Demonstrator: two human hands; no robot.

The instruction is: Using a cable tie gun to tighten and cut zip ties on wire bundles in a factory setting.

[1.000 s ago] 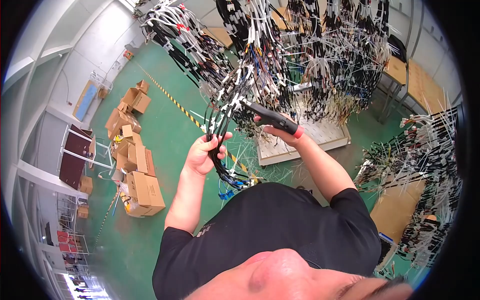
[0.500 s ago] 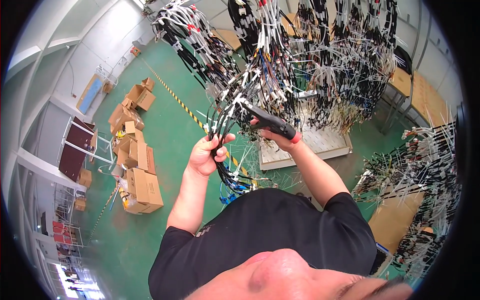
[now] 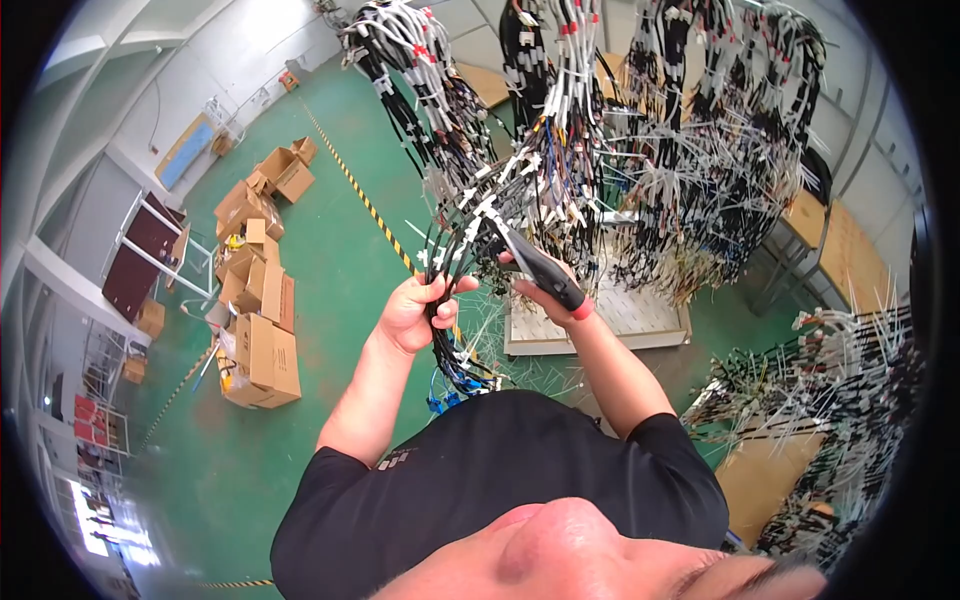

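Observation:
My left hand (image 3: 406, 318) is closed around a bundle of black cables (image 3: 445, 348), part of a wire harness. Its lower ends, with blue connectors (image 3: 437, 402), hang close to my shirt. Above the fist the cables fan upward, with white tie tails and connectors among them. In my right hand (image 3: 550, 306) is a black cable tie gun (image 3: 545, 268) with a pinkish-red end near the wrist. Its narrow nose points up and left, at a white cable tie (image 3: 487, 208) on the harness; I cannot tell whether they touch. The tool hides part of my right fingers.
Thick hanging harnesses (image 3: 570, 100) fill the space ahead, above a pale low platform (image 3: 600, 335). More harnesses (image 3: 830, 400) lie over a table at the right. Cardboard boxes (image 3: 265, 360) line the green floor at the left, beside yellow-black tape (image 3: 365, 200).
The hanging harnesses have shifted rightward in the view and the boxes slightly left and down. The tie gun now slants more steeply. Both hands keep their holds.

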